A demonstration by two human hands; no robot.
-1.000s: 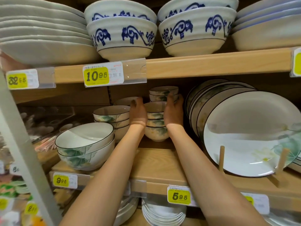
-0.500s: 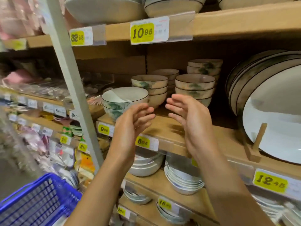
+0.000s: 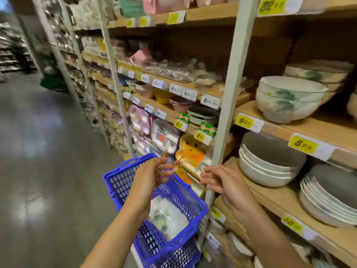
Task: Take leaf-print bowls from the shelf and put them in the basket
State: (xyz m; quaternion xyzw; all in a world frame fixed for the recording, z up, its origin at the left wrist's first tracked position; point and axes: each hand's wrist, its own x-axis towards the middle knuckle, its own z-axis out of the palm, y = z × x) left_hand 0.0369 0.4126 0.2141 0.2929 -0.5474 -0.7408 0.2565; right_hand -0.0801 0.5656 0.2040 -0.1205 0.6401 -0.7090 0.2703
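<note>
2 hands: left (image 3: 152,177) over basket (image 3: 119,182); right (image 3: 224,182) beside.

On the front edge of the shelf (image 3: 286,130) carrying the leaf-print bowls (image 3: 289,101), a yellow price tag (image 3: 244,120) reads "8 95" or "9 95"; its first digit is smeared. Further right on the same edge, a second yellow tag (image 3: 302,145) reads "8 95". Left of the grey upright (image 3: 229,93), a white tag (image 3: 210,101) shows roughly "8 00", and its white neighbour (image 3: 189,93) begins with "4". Lower down, a small yellow tag (image 3: 178,124) starts with "4" and another small tag (image 3: 200,135) with "2". Each sits under a green label (image 3: 183,118) whose red characters are unreadable. The top-right tag (image 3: 270,5) and the lower-right tag (image 3: 292,223) are too blurred to read.
</note>
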